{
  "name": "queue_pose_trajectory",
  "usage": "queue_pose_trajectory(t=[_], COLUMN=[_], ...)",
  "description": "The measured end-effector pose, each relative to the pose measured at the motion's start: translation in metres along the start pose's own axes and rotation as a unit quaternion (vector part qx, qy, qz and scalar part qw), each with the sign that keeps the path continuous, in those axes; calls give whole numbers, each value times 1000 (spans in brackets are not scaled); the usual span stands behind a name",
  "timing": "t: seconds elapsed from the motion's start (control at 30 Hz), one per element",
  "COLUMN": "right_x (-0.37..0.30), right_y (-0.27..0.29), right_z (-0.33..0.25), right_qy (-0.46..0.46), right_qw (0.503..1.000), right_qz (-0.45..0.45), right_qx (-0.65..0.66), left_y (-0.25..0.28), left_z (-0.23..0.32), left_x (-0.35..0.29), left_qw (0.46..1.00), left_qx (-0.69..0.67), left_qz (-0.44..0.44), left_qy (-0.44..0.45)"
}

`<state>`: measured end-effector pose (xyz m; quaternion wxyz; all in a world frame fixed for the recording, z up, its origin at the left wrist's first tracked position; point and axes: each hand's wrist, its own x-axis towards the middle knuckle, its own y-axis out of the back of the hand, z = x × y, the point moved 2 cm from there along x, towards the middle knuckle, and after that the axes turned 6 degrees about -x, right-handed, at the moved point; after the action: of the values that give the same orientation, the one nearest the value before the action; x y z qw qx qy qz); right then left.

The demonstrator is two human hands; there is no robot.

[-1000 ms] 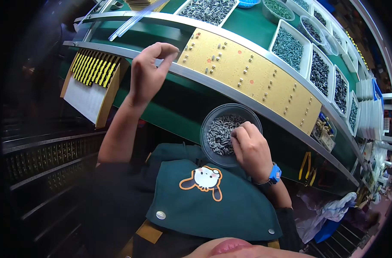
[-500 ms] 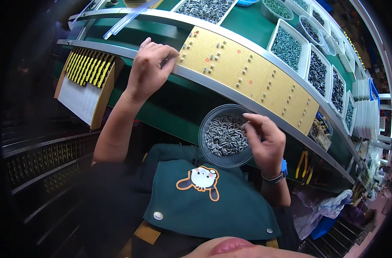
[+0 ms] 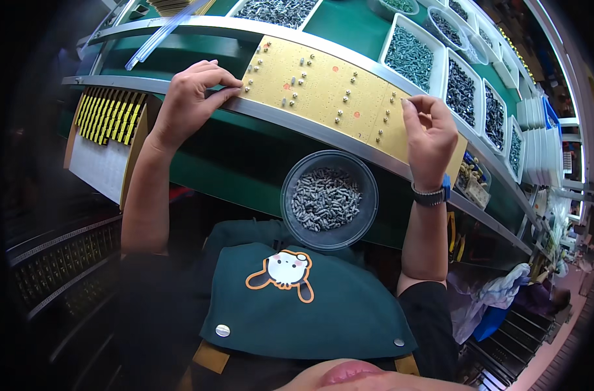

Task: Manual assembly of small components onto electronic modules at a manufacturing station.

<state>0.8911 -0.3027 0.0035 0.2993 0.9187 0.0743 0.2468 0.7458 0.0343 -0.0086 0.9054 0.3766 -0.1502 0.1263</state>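
Observation:
My left hand (image 3: 194, 101) is closed in a pinch at the left end of a long yellow circuit board panel (image 3: 319, 85); anything between its fingertips is too small to make out. Above the right part of that panel, my right hand (image 3: 432, 138) has thumb and forefinger pressed together, their contents hidden. Small metal pins stand in clusters along the board, and a few grey cylindrical parts sit beside those on its left half. Below, near my apron, a dark round plastic bowl (image 3: 366, 227) holds many grey cylindrical parts (image 3: 326, 199).
Metal rails (image 3: 297, 120) run along the board. White trays (image 3: 440, 45) of green and dark small parts line the far right. At left stands a carton (image 3: 135, 146) with yellow-and-black pieces. Clear tubes (image 3: 163, 36) lie far left; yellow-handled pliers (image 3: 461, 244) hang at right.
My right hand has moved from the bowl's rim up and right to the board. The left hand stays pinched at the board's left end. The whole view has shifted slightly.

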Motion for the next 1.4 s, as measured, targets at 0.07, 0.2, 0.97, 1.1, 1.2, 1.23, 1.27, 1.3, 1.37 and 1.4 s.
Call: queue_pose_trajectory(t=[0.07,0.2,0.97,1.1,1.2,1.23,1.27,1.3,1.37,1.4], right_x=[4,11,18,19,20,21,22,22,21,20], right_y=[-7,-11,-31,-32,-33,-33,-34,-35,-37,-38], right_z=[9,15,24,21,18,17,16,16,15,15], right_qy=[35,58,132,163,171,169,166,163,165,166], right_qw=[999,998,980,969,965,965,965,965,963,960], right_qz=[-9,-24,14,37,40,37,34,31,35,41], right_qx=[-6,-17,-146,-181,-195,-198,-201,-205,-212,-220], left_y=[-1,0,-121,-119,-118,-117,-116,-116,-117,-118], left_z=[-1,-4,132,129,126,125,124,122,121,121], left_x=[3,7,-23,-20,-21,-22,-22,-23,-25,-26], left_qw=[1000,998,909,908,916,923,929,935,939,941], left_qx=[9,15,87,61,44,35,26,17,8,-2], left_qz=[-20,-48,-358,-361,-349,-337,-323,-310,-301,-292], left_qy=[-16,-40,-194,-201,-194,-185,-177,-169,-168,-170])
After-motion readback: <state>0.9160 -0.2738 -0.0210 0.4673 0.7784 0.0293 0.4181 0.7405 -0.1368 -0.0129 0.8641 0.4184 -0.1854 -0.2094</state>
